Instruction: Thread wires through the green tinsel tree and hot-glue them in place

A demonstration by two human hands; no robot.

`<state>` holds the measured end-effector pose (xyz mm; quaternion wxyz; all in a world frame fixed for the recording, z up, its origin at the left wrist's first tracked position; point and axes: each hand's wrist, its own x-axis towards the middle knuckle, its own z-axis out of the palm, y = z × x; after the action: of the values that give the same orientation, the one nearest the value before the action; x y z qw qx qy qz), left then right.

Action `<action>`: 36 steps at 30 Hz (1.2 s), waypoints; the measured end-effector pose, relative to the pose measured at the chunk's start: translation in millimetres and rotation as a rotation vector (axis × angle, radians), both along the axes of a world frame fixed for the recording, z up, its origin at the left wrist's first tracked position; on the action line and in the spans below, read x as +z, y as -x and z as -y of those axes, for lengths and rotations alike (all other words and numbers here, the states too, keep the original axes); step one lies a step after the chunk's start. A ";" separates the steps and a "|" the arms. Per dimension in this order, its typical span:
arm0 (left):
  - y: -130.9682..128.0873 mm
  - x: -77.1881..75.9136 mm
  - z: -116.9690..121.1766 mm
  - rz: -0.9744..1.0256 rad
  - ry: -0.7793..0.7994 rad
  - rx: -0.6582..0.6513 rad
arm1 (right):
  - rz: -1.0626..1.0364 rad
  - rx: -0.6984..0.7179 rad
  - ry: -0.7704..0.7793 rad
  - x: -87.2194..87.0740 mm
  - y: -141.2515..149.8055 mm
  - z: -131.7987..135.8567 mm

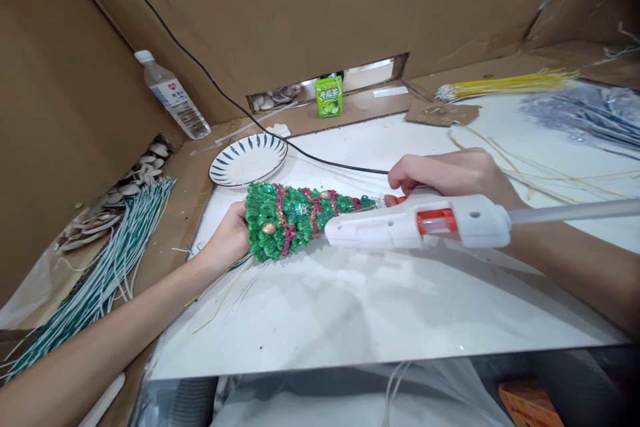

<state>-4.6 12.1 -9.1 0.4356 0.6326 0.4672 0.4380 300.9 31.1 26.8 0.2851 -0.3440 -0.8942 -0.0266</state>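
My left hand (227,240) grips the wide base of a small green sequined Christmas tree (295,217), which lies on its side with its tip pointing right. Red ribbon and small beads decorate it. My right hand (450,177) is closed around a white glue gun (420,223) with an orange trigger, held level just above the white board (350,307). The gun's nozzle end sits against the tree's narrow half. A clear glue stick (570,212) juts out of the gun to the right. Its black cord (320,160) runs off to the back left.
A white plate with blue stripes (249,159) stands behind the tree. A water bottle (173,95) leans at the cardboard wall, a green drink carton (329,96) farther back. Green-white wire stems (100,273) and shells (120,190) lie left; yellow stems (505,85) and silver tinsel (585,113) right.
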 end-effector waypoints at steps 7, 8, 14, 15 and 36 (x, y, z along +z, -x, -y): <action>-1.3 2.4 1.4 -0.030 0.007 0.007 | 0.007 0.013 -0.039 -2.3 -1.4 -2.2; -2.2 3.2 1.9 -0.030 0.008 0.011 | 0.013 0.019 -0.055 -3.0 -1.3 -2.5; -2.2 2.6 0.1 -0.044 -0.001 -0.009 | 0.032 0.070 -0.098 -4.8 1.5 -1.1; -1.4 1.9 -0.5 -0.053 -0.006 -0.008 | 0.024 0.071 -0.112 -4.6 1.8 -0.8; -1.4 2.2 -0.4 -0.088 -0.061 0.024 | 0.240 -0.686 0.098 4.2 -9.8 -21.1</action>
<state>-3.1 12.5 -6.9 0.3900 0.6586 0.4799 0.4288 310.7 52.2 31.0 0.1359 -0.6318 -0.7540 -0.1178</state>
